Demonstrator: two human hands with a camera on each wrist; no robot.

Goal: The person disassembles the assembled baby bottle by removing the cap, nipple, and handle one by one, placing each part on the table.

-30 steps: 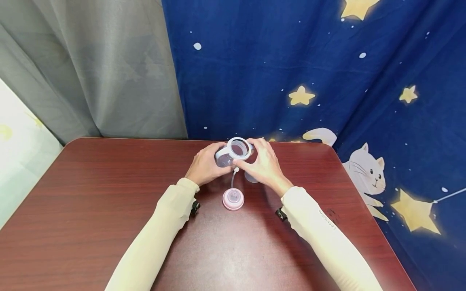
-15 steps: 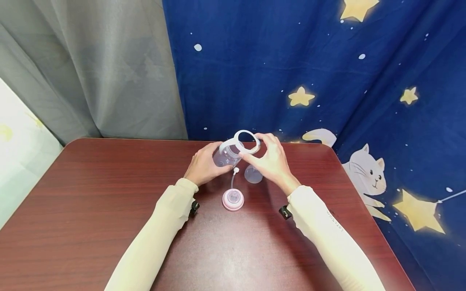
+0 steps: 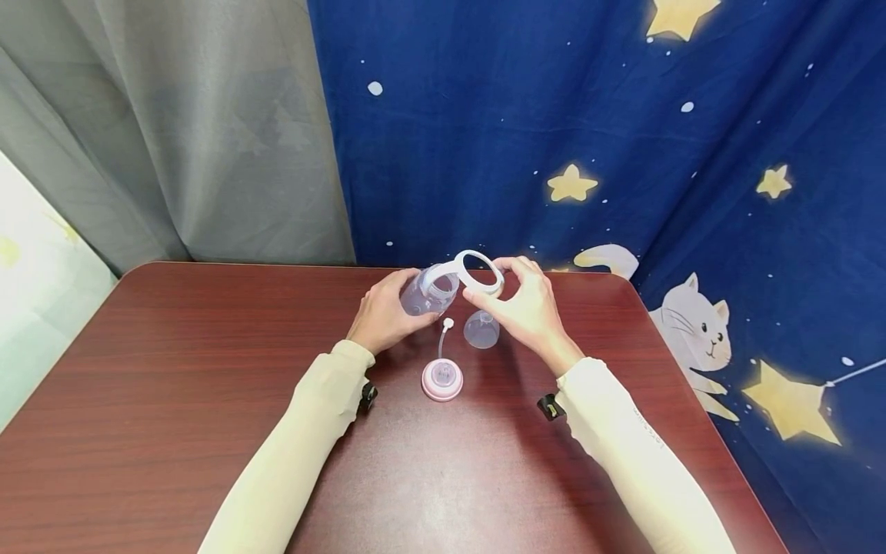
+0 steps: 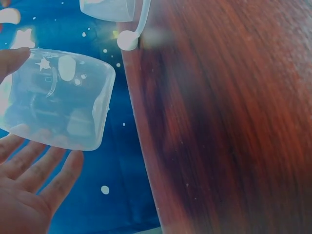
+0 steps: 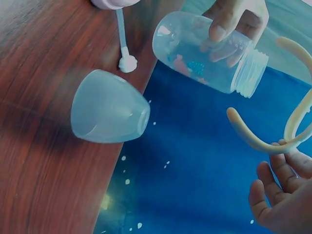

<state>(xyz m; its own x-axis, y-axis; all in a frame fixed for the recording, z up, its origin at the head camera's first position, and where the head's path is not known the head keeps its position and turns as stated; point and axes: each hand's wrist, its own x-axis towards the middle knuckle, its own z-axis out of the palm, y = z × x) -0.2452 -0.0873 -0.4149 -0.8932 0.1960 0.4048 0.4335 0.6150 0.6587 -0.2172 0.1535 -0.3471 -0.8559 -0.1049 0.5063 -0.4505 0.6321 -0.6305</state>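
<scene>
My left hand point(image 3: 384, 314) grips a clear baby bottle point(image 3: 415, 300), which tilts with its threaded neck toward the right. In the right wrist view the neck of the bottle point(image 5: 195, 53) is bare. My right hand point(image 3: 526, 308) pinches the ring of a pale two-armed bottle handle point(image 5: 258, 145) between thumb and fingers. That handle is off the bottle, its arms pointing toward the neck. Below the hands, a pink nipple collar point(image 3: 443, 377) lies on the table, its thin straw point(image 3: 441, 344) ending in a white weight point(image 3: 448, 324). A clear domed cover point(image 3: 481, 331) stands beside it.
The brown table point(image 3: 208, 385) reaches back to a grey curtain point(image 3: 242, 138) and a blue starry curtain point(image 3: 471, 138). The domed cover stands just under my right hand, close to the straw.
My right hand has lifted the handle ring off the bottle's neck and moved it right. The bottle has tilted and shifted slightly left in my left hand. The domed cover shows more fully.
</scene>
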